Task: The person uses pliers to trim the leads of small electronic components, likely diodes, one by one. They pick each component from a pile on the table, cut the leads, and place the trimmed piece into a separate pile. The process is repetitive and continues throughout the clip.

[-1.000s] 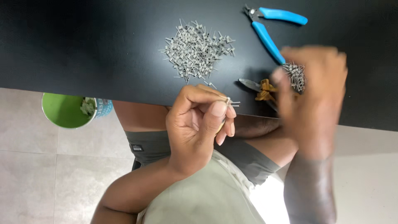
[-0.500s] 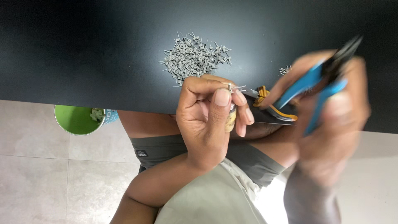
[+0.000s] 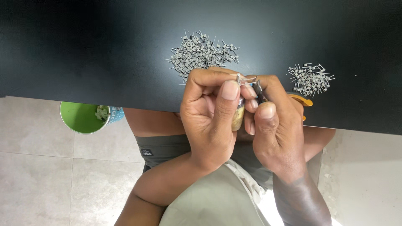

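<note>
Hands meet just over the near edge of the black table (image 3: 83, 50): the left hand (image 3: 211, 113) pinches a small wire coil (image 3: 239, 78) at its fingertips, and the right hand (image 3: 278, 125) is closed on small pliers (image 3: 258, 90) whose tip sits beside it. Holding the coil steady and gripping only its thin leg would, I judge, keep it from bending; a big heap of coils (image 3: 201, 52) lies just beyond, and a small heap (image 3: 310, 78) to the right.

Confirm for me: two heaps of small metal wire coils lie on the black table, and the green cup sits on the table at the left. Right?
Not quite. The head view shows the green cup below the edge of the black table, over the tiled floor, not on it. The two heaps of wire coils, larger and smaller, do lie on the table.
</note>
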